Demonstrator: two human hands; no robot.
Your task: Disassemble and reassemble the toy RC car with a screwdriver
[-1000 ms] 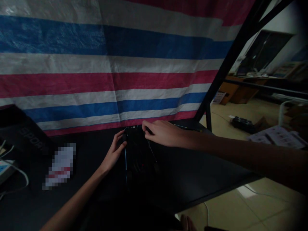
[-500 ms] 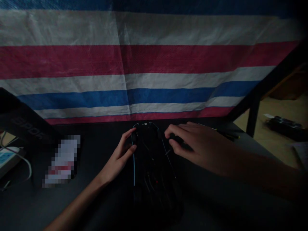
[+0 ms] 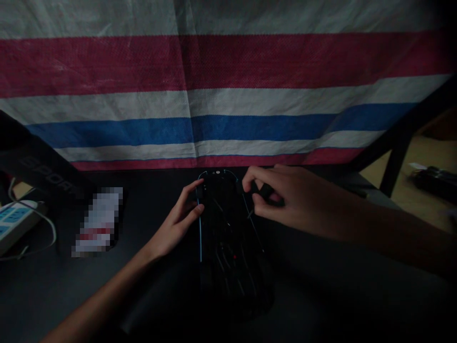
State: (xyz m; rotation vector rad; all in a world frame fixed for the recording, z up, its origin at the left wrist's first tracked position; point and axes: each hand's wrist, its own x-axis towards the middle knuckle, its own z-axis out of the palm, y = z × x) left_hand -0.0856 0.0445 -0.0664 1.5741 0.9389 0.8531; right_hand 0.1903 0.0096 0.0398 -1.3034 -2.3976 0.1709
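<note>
A black toy car [image 3: 228,238] with thin blue edging lies along the desk before me, its underside apparently up. Its dark details are hard to make out, but a small red spot shows near the middle. My left hand [image 3: 178,219] grips the car's far left side, with index finger and thumb against the edge by a wheel. On the other side, my right hand [image 3: 289,200] is closed around a dark-handled tool that looks like a screwdriver [image 3: 250,214]. Its thin shaft points toward the car's right edge; whether the tip touches is unclear.
A striped red, white and blue sheet [image 3: 228,62] hangs behind the dark desk [image 3: 143,290]. At left stand a power strip [image 3: 17,219] with a cable, a black object marked SPOR [image 3: 50,171] and a pixelated item [image 3: 100,221]. A dark frame post [image 3: 396,164] is at right.
The view has tilted down and shifted slightly, so the sheet sits higher and the hands appear a little higher. My right hand has turned slightly, showing more of the tool's handle. My left hand keeps its hold.
</note>
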